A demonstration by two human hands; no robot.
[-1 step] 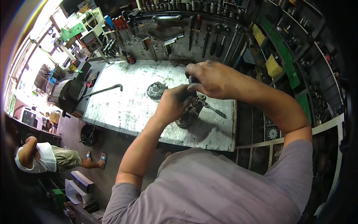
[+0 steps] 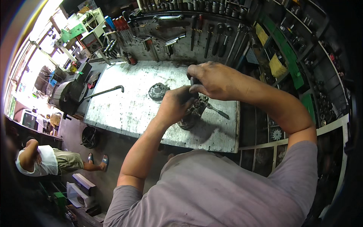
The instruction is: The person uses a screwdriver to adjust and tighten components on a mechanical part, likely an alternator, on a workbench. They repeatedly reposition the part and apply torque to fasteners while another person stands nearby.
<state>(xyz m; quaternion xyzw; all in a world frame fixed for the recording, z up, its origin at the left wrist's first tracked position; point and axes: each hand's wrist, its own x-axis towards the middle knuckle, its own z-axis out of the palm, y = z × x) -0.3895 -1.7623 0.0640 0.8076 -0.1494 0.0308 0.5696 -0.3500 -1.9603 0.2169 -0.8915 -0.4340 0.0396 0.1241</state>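
The right hand (image 2: 215,80) is closed, fingers curled in and thumb drawn toward the forefinger, around a small dark rounded piece (image 2: 195,81) whose kind I cannot make out from where I stand. Just below it, the left hand (image 2: 176,101), its fingers blackened, is partly curled at the top of a grey metal machine part with round openings (image 2: 197,109); the fingertips are hidden, and I cannot tell what, if anything, they grip. The machine part sits on the pale, scuffed workbench (image 2: 124,113), toward its near right side, in the shadow of the arms. A slim tool with a dark green handle (image 2: 223,114) reaches out to its right. Left of the hands lies a dark round slotted cover (image 2: 158,92), and farther left a dark bent metal bar (image 2: 107,92) stretches over the bench's edge. Shiny steel spanners (image 2: 168,17) and dark-handled hand tools (image 2: 218,39) line the wall behind, while across the shop, at left, a person in a white sleeveless top and khaki shorts (image 2: 47,160) appears in sandals
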